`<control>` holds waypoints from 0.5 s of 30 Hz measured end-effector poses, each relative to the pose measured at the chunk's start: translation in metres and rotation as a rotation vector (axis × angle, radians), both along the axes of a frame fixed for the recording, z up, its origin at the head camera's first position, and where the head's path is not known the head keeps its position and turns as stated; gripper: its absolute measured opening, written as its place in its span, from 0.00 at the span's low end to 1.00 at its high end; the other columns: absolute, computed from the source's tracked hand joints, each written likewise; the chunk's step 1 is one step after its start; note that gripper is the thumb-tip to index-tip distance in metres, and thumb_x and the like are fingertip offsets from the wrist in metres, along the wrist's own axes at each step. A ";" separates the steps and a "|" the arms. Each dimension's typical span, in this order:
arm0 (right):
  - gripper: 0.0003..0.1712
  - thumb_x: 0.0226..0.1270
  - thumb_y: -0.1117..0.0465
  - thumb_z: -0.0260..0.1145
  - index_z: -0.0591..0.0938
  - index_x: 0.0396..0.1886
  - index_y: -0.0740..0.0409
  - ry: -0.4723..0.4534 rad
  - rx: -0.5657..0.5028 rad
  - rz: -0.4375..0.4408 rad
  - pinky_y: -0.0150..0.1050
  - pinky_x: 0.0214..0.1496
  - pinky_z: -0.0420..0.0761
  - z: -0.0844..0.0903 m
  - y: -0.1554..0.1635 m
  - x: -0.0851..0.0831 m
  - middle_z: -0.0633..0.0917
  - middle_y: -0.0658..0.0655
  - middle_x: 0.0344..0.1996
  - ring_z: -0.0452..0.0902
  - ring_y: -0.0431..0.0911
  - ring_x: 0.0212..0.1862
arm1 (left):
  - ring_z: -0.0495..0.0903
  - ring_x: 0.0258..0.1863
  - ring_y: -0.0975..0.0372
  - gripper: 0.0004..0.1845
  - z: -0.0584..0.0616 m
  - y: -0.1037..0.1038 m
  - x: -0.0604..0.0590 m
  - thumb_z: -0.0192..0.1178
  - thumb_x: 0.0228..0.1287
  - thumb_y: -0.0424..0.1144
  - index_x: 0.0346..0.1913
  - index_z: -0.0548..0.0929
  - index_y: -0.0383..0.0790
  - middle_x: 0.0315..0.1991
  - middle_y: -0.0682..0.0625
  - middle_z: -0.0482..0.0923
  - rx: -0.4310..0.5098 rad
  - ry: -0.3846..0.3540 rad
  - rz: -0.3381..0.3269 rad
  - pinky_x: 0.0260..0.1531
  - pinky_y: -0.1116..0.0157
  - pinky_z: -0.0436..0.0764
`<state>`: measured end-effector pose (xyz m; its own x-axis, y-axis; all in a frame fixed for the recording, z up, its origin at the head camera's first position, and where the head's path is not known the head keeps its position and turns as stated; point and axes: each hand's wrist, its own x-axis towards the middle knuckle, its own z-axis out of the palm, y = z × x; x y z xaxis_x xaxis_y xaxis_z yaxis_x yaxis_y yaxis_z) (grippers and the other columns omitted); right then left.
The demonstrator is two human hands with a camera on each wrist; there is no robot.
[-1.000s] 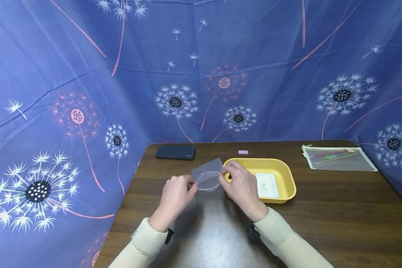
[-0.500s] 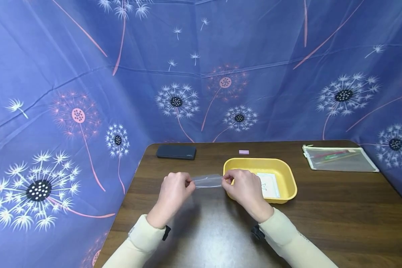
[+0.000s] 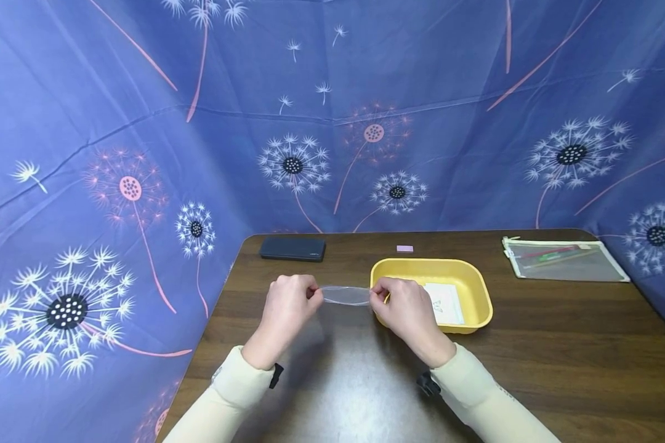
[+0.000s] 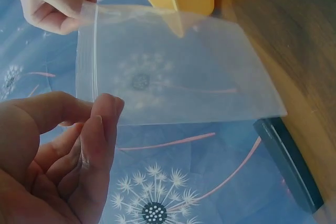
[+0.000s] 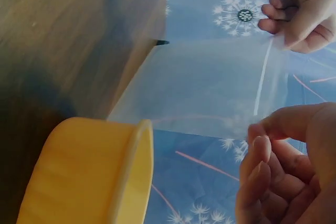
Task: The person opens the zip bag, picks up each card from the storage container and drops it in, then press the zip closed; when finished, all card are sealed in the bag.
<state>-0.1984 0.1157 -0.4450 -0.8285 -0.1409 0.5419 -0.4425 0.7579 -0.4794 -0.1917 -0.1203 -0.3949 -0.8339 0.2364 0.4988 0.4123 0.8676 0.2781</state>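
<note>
A clear zip bag (image 3: 345, 295) hangs in the air above the near middle of the desk (image 3: 532, 344), stretched flat between our two hands and seen almost edge-on from the head view. Our left hand (image 3: 287, 307) pinches its left corner with curled fingers and thumb, and our right hand (image 3: 401, 306) pinches its right corner the same way; the two hands are held apart with the bag spanning the gap. From the left wrist view the bag (image 4: 173, 69) shows as a see-through rectangle with a zip strip along the edge nearest our fingers (image 4: 100, 135). From the right wrist view the same bag (image 5: 210, 87) lies level above the wooden surface, just beside the rim of a yellow tray (image 5: 89, 177). That yellow tray (image 3: 473, 289) sits on the desk just right of our right hand and holds a white card (image 3: 446, 303). Farther back on the left lies a dark flat case (image 3: 292, 249). A small pink piece (image 3: 404, 248) rests beyond the tray. A mesh zip pouch (image 3: 565, 260) lies at the far right. A blue cloth printed with dandelions (image 3: 332, 111) surrounds the desk on the left, far and right sides.
</note>
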 end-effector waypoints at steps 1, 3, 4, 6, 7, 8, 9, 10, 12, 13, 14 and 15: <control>0.08 0.54 0.63 0.72 0.86 0.21 0.45 0.002 -0.008 0.001 0.39 0.21 0.70 -0.001 0.000 0.000 0.79 0.38 0.17 0.70 0.37 0.18 | 0.71 0.14 0.64 0.11 0.000 0.001 0.000 0.66 0.47 0.29 0.17 0.83 0.51 0.13 0.62 0.72 0.004 0.000 -0.003 0.21 0.59 0.75; 0.08 0.54 0.64 0.71 0.85 0.22 0.45 0.007 -0.022 0.006 0.39 0.21 0.70 -0.001 0.000 0.000 0.78 0.38 0.17 0.69 0.36 0.18 | 0.72 0.15 0.65 0.11 -0.001 0.002 -0.001 0.67 0.48 0.30 0.18 0.84 0.51 0.13 0.63 0.74 0.014 -0.004 -0.006 0.22 0.59 0.76; 0.07 0.55 0.64 0.71 0.85 0.23 0.46 0.013 -0.026 0.011 0.38 0.21 0.70 -0.002 0.000 0.000 0.78 0.37 0.17 0.69 0.36 0.18 | 0.72 0.15 0.65 0.10 -0.001 0.003 -0.001 0.67 0.48 0.30 0.18 0.84 0.50 0.13 0.63 0.74 0.019 -0.004 -0.006 0.22 0.59 0.76; 0.06 0.55 0.64 0.71 0.86 0.24 0.46 0.027 -0.031 0.026 0.37 0.22 0.71 -0.003 -0.001 0.000 0.79 0.37 0.18 0.69 0.35 0.18 | 0.72 0.15 0.65 0.10 -0.002 0.005 -0.001 0.67 0.48 0.31 0.18 0.84 0.50 0.13 0.63 0.73 0.024 -0.005 -0.009 0.22 0.59 0.76; 0.06 0.55 0.64 0.71 0.86 0.25 0.47 0.037 -0.031 0.036 0.37 0.22 0.71 -0.003 -0.001 0.000 0.79 0.38 0.18 0.69 0.35 0.19 | 0.71 0.15 0.65 0.10 -0.002 0.006 -0.001 0.68 0.48 0.31 0.18 0.84 0.50 0.13 0.63 0.73 0.028 -0.008 -0.014 0.21 0.60 0.75; 0.05 0.56 0.64 0.71 0.87 0.26 0.48 0.044 -0.030 0.045 0.37 0.22 0.71 -0.003 -0.002 0.000 0.79 0.38 0.18 0.69 0.34 0.19 | 0.71 0.15 0.66 0.10 -0.003 0.008 -0.002 0.68 0.49 0.31 0.19 0.84 0.50 0.13 0.63 0.73 0.031 -0.010 -0.021 0.22 0.60 0.75; 0.05 0.56 0.64 0.71 0.87 0.26 0.48 0.052 -0.028 0.052 0.37 0.22 0.71 -0.004 -0.002 0.000 0.80 0.38 0.19 0.69 0.34 0.19 | 0.71 0.15 0.66 0.10 -0.003 0.009 -0.002 0.68 0.49 0.31 0.19 0.84 0.50 0.13 0.63 0.73 0.034 -0.015 -0.029 0.22 0.61 0.75; 0.04 0.56 0.64 0.71 0.87 0.27 0.49 0.057 -0.026 0.057 0.36 0.23 0.71 -0.004 -0.002 -0.001 0.80 0.38 0.19 0.69 0.34 0.19 | 0.71 0.15 0.67 0.10 -0.003 0.010 -0.002 0.68 0.49 0.31 0.19 0.84 0.50 0.13 0.63 0.74 0.040 -0.021 -0.040 0.22 0.62 0.74; 0.03 0.57 0.63 0.71 0.87 0.27 0.49 0.060 -0.022 0.062 0.36 0.23 0.72 -0.003 -0.002 -0.001 0.81 0.39 0.19 0.70 0.34 0.19 | 0.71 0.15 0.68 0.09 -0.004 0.013 -0.003 0.69 0.51 0.31 0.20 0.86 0.49 0.14 0.63 0.75 0.063 -0.041 -0.063 0.22 0.63 0.74; 0.03 0.57 0.63 0.71 0.87 0.28 0.49 0.058 -0.022 0.062 0.37 0.23 0.72 -0.003 -0.002 -0.001 0.81 0.39 0.20 0.71 0.35 0.20 | 0.72 0.16 0.69 0.08 -0.004 0.014 -0.004 0.69 0.52 0.32 0.21 0.87 0.48 0.15 0.63 0.76 0.082 -0.055 -0.074 0.22 0.64 0.74; 0.03 0.58 0.63 0.71 0.88 0.28 0.49 0.054 -0.025 0.059 0.37 0.23 0.72 -0.002 -0.001 -0.001 0.81 0.40 0.20 0.71 0.35 0.20 | 0.72 0.16 0.70 0.07 -0.004 0.014 -0.004 0.69 0.54 0.32 0.22 0.88 0.48 0.16 0.63 0.77 0.101 -0.072 -0.081 0.22 0.65 0.74; 0.03 0.59 0.62 0.72 0.88 0.28 0.49 0.049 -0.028 0.055 0.38 0.23 0.73 -0.001 0.000 -0.001 0.82 0.40 0.20 0.72 0.35 0.20 | 0.73 0.17 0.70 0.07 -0.004 0.015 -0.004 0.69 0.55 0.32 0.24 0.88 0.47 0.16 0.63 0.78 0.123 -0.090 -0.086 0.22 0.66 0.75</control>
<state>-0.1998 0.1155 -0.4464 -0.7923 -0.1696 0.5860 -0.5066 0.7182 -0.4771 -0.1962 -0.1057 -0.3989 -0.8559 0.2507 0.4522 0.4521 0.7873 0.4192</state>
